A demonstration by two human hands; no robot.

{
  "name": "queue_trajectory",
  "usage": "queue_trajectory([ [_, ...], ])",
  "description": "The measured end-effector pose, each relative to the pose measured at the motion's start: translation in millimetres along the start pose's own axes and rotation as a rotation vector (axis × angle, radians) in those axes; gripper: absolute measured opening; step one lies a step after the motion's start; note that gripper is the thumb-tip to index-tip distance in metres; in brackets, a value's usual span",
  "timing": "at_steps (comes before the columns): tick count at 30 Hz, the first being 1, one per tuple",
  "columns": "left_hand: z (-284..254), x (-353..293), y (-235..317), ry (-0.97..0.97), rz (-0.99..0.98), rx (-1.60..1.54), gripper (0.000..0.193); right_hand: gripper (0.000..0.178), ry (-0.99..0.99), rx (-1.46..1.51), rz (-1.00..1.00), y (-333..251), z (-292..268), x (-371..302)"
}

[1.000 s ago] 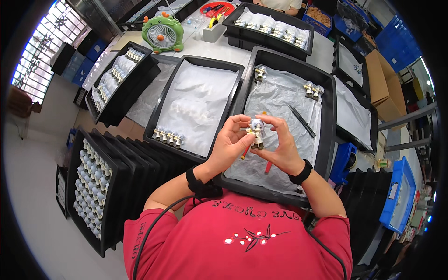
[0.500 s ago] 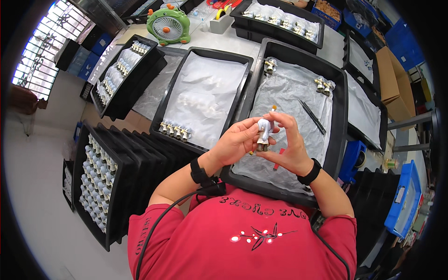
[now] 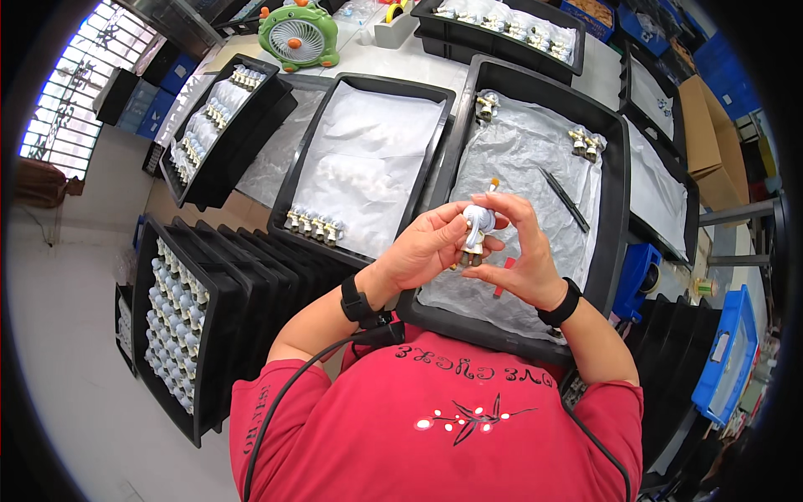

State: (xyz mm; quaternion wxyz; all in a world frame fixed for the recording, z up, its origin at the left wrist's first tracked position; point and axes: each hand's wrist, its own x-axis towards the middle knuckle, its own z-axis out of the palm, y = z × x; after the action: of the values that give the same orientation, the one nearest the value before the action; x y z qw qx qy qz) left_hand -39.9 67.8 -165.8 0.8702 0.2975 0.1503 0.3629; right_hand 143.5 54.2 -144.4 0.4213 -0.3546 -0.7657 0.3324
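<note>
My L hand [image 3: 428,243] & R hand [image 3: 534,263] pinch 1 wht-haired fig. [image 3: 474,238] over lined blk tray [image 3: 616,192]; 2 std. figs. [image 3: 579,142] nr tray's far R corner, thin blk tools [image 3: 565,201] nr its R side.

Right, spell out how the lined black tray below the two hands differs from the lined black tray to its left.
The right tray has figurines set apart near its corners; the left tray has a figurine row at its near end.
A slim black tool lies in the right tray; the left tray shows only figurines.
Both are black, rectangular and lined with white sheets.
</note>
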Motion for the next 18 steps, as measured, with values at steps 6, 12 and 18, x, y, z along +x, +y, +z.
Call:
queue_trajectory([
  [6, -0.1, -1.7, -2.4, -0.002, 0.06, 0.069, 0.045, 0.082, -0.003, -0.023, -0.057, -2.1, -0.9, 3.0],
  [12, -2.1, -0.3, -2.0, 0.008, -0.005, 0.044, 0.044, 0.079, -0.049, -0.012, -0.002, -1.8, -3.8, 0.0],
  [18, 2.4, 0.5, 1.2, -0.032, -0.029, 0.005, 0.055, 0.081, -0.006, 0.011, 0.053, 4.5, -3.9, -3.8],
])
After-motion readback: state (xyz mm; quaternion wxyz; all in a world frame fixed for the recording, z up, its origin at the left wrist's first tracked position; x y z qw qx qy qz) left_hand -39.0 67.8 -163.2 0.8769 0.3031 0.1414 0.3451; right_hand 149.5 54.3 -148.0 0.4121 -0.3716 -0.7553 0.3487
